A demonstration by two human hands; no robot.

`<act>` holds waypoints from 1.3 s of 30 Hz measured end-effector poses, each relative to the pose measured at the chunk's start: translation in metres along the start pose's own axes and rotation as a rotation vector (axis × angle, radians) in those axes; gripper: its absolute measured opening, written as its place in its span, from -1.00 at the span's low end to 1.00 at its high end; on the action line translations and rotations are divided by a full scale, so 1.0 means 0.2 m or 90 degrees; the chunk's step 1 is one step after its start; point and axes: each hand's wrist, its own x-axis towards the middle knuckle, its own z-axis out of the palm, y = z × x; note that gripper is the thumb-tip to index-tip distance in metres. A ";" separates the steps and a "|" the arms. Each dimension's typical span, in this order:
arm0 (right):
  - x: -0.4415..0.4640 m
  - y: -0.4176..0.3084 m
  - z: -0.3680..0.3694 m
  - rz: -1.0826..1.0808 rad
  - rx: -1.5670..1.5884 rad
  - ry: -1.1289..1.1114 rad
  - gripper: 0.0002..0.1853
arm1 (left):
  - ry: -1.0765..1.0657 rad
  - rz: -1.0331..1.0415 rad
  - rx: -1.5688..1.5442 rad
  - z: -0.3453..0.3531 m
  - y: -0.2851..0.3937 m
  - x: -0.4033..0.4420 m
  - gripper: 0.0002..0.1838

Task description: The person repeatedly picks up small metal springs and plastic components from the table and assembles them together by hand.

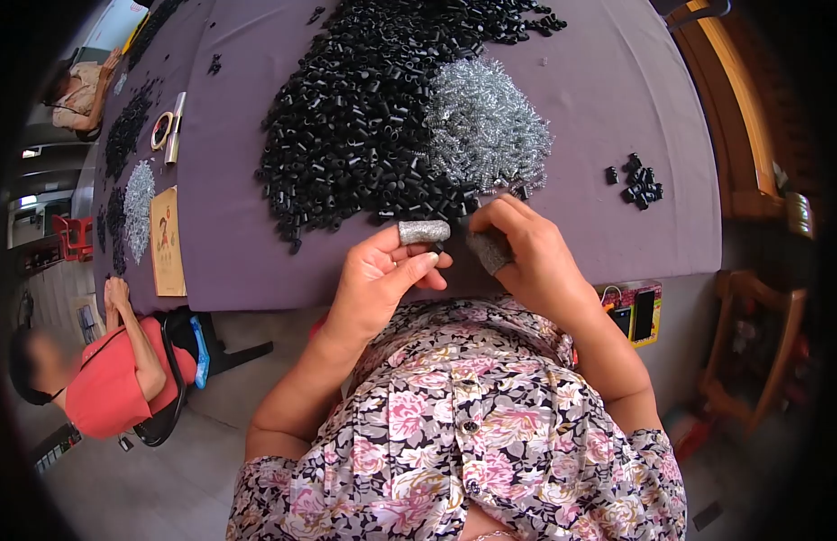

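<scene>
My left hand (pixel 382 275) is closed in a pinch on a small black plastic piece (pixel 438 246) at its fingertips. Silvery wrapping covers the index finger of that hand. Close by on the right, my right hand (pixel 526 243) has its fingers pinched together, with grey wrapping on the thumb; what they hold, if anything, is hidden. Both hands are above the table's near edge. Just beyond them spreads a large heap of short black plastic tube pieces (pixel 355 135). A pile of small silvery metal springs (pixel 490 122) lies against its right side.
A small cluster of black pieces (pixel 644 185) sits right on the purple tablecloth (pixel 617 99). At left are a tape roll (pixel 161 131), a booklet (pixel 169 239) and another spring pile (pixel 139 207). A person in a red top (pixel 112 379) sits left; another person (pixel 80 95) is farther off.
</scene>
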 end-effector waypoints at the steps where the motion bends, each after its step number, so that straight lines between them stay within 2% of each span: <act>1: 0.00 -0.01 -0.01 0.014 0.053 -0.015 -0.72 | -0.005 0.001 0.001 0.00 0.00 0.00 -0.69; 3: -0.01 -0.04 0.00 0.043 0.161 -0.044 -0.73 | -0.033 0.015 0.001 0.01 0.01 0.00 -0.71; 7: -0.02 -0.07 0.02 0.009 0.168 -0.043 -0.77 | -0.038 0.031 -0.017 0.02 0.00 0.00 -0.75; 10: -0.02 -0.06 0.02 0.025 0.194 -0.042 -0.77 | 0.018 0.020 -0.016 0.02 -0.01 0.00 -0.77; 16: -0.02 -0.06 0.02 0.023 0.204 -0.024 -0.78 | 0.031 0.051 -0.033 0.04 0.00 0.01 -0.72; 19: -0.01 -0.07 0.02 0.029 0.217 -0.017 -0.79 | 0.019 0.064 0.029 0.04 -0.01 0.01 -0.70; 22: -0.01 -0.05 0.03 0.033 0.227 -0.006 -0.79 | -0.008 0.055 0.000 0.04 -0.02 0.01 -0.74; 25: 0.00 -0.06 0.02 0.025 0.213 -0.005 -0.80 | 0.016 0.037 -0.070 0.04 -0.03 0.01 -0.74; 28: -0.01 -0.04 0.04 0.032 0.225 0.009 -0.80 | 0.103 0.074 -0.009 0.08 -0.01 0.00 -0.78; 31: -0.01 -0.04 0.04 0.033 0.249 0.018 -0.79 | 0.068 0.073 -0.031 0.05 -0.02 -0.02 -0.79; 34: -0.01 -0.03 0.05 0.044 0.278 0.014 -0.79 | 0.030 0.016 -0.135 0.05 -0.03 -0.02 -0.78; 39: -0.01 -0.04 0.03 0.037 0.251 0.005 -0.79 | 0.028 -0.007 -0.110 0.07 -0.02 -0.02 -0.77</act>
